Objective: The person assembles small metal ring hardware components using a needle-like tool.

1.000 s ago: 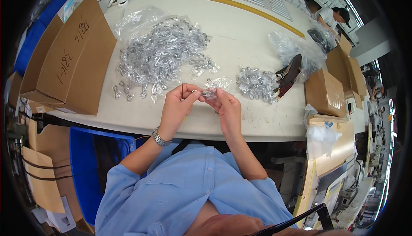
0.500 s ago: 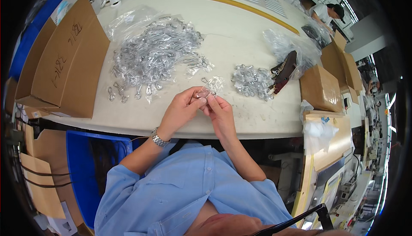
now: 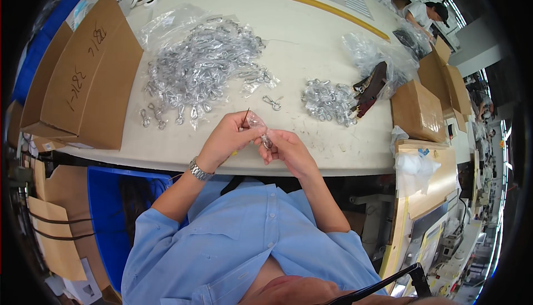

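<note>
My left hand point(image 3: 229, 139) is closed on a small clear plastic bag point(image 3: 254, 121), pinched between thumb and fingers. A thin dark pointed tip point(image 3: 247, 113) sticks up beside that bag; its kind is unclear. Close against it, my right hand point(image 3: 290, 150) pinches a metal snap hook point(image 3: 267, 142) at the bag's lower end. Just beyond both hands a single snap hook point(image 3: 272, 103) lies on the table. A large heap of bagged snap hooks point(image 3: 200, 66) spreads to the left, and a smaller pile point(image 3: 327, 102) sits to the right.
An open cardboard box point(image 3: 105, 72) stands at the table's left end. On the right are a dark strap bundle point(image 3: 371, 88), crumpled clear plastic point(image 3: 361, 49) and a brown carton point(image 3: 417, 111). A yellow strip point(image 3: 288, 4) runs along the far side. Another person point(image 3: 425, 16) works at far right.
Both hands have come slightly nearer my body, with the bag now upright and the hook showing below it. The clear plastic by the loose hook on the table is gone from there.
</note>
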A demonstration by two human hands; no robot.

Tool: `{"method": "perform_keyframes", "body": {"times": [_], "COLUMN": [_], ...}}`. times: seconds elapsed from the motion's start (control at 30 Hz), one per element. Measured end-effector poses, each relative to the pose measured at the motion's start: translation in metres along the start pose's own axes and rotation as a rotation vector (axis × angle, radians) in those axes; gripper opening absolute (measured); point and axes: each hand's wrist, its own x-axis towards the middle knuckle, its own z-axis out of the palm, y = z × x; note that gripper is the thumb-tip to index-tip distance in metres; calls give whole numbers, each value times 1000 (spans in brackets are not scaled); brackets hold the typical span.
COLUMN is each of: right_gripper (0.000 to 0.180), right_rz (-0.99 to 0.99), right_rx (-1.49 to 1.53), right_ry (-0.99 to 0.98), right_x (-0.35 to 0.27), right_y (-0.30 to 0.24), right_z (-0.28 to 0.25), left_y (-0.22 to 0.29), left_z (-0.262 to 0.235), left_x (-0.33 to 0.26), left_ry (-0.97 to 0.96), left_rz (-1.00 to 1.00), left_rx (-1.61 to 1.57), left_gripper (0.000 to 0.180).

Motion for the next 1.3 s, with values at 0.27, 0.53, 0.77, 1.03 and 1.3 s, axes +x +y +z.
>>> {"method": "perform_keyframes", "body": {"times": [0.27,0.53,0.77,1.03,1.3], "right_gripper": [37,29,27,26,23], "right_rz": [136,150,-81,-166,-197], "right_rx": [128,300,-67,-208,-431], "right_ry": [-144,-69,85,182,289], "right_x": [-1,-2,-8,-2,-6], "right_y": [7,20,11,26,12], "right_z": [-15,-11,-3,11,-6], "left_y": [-14,9,13,-11,-26], "left_z": [1,-15,-19,6,17], "left_x": [-3,-3,-10,-13,1], "left_ry": [-13,-109,-170,-88,206], "left_rz": [231,94,66,134,313], "left_rx": [97,232,422,488,775], "left_gripper": [7,22,44,38,26]}}
